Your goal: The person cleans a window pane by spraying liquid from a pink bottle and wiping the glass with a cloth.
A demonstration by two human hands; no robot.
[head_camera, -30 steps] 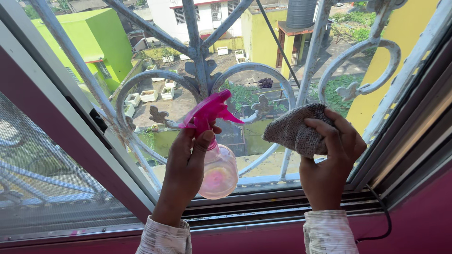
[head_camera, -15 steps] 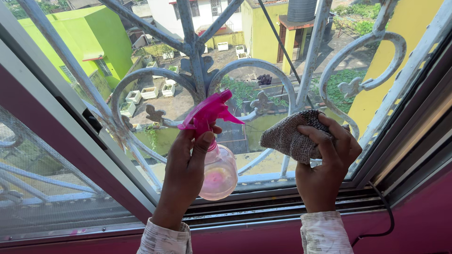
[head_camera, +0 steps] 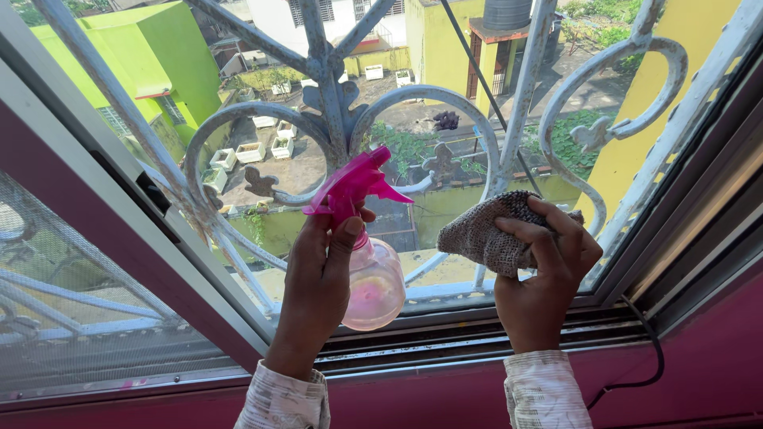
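Centre of frame: left hand is wrapped round the neck of a spray bottle w/ pink trigger head and clear pinkish body, fingers curled tight about the neck, thumb up the near side; bottle held upright in front of the window glass, nozzle pointing to the right of the frame. Right of centre: right hand grips a bunched grey-brown knit cloth, fingers pressed over its top, thumb underneath, cloth close to the glass low in the pane. Behind the glass, a pale blue scrolled iron grille; beyond it rooftops and green and yellow bldgs. Lower left of the frame holds a mesh screen panel; a magenta sill runs along the bottom, dark sliding track just above it, black cable at lower right. To spray well, judging from this: turn the nozzle square to the pane, not sideways, keep the bottle upright so the tube draws liquid, short bursts, cloth flattened rather than balled for wider contact, wipe before drips reach the track.
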